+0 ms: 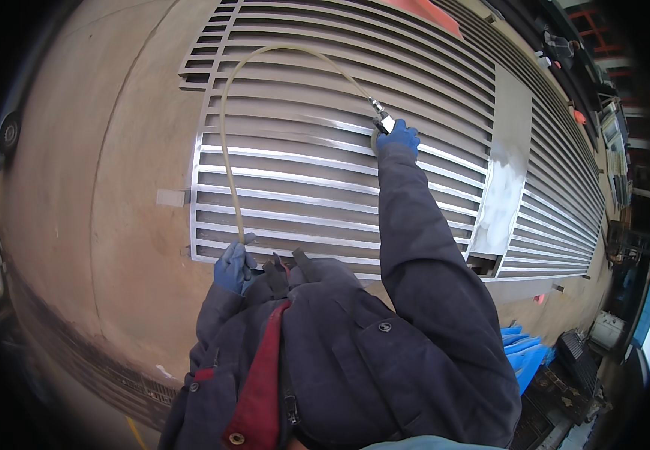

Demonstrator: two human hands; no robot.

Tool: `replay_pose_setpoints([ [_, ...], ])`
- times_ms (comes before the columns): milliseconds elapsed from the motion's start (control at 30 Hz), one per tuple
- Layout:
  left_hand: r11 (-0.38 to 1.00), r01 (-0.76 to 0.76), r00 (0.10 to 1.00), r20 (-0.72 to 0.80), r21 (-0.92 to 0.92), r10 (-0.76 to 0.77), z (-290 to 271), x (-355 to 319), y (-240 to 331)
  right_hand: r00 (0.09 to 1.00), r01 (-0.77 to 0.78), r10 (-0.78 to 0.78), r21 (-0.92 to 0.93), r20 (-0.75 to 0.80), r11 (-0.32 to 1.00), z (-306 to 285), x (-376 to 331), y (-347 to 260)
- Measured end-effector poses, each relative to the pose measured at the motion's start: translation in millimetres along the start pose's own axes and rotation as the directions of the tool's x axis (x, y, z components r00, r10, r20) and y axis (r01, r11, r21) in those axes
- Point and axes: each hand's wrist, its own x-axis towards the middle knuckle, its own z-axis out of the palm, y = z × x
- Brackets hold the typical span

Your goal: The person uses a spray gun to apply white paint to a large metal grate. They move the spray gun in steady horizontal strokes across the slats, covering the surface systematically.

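My right hand (400, 139), in a blue glove, is closed around an air sander (387, 124) at the middle of a slatted metal panel (287, 166). The sander's round pad, mostly hidden by the hand, rests at one of the slats. A pale air hose (224, 142) runs from its metal fitting in a wide arc over the panel to my left side. There my left hand (233, 266), gloved too, has its fingers closed on the hose close to my jacket. The slats nearer to me look bright and bare; those farther off are dull grey-brown.
A wide flat plate (499, 202), shiny at its near part, divides the panel from more slats on the right. Blue sheeting (524, 352) and dark metal parts lie at the lower right. Concrete floor (130, 225) stretches left, with a grate (141, 386) at the lower left.
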Motion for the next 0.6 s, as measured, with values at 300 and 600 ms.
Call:
replay_pose_setpoints([
  [300, 1.0, -0.006, 1.0, 0.009, 0.001, 0.006, 3, 12, 1, 0.996, 0.089, -0.089, -0.061, 0.0, 0.994, 20, -12, -19],
  [600, 1.0, 0.023, 0.998, 0.054, 0.015, -0.024, 11, 11, 5, 0.996, 0.092, -0.092, -0.042, -0.011, 0.995, 19, -10, -11],
])
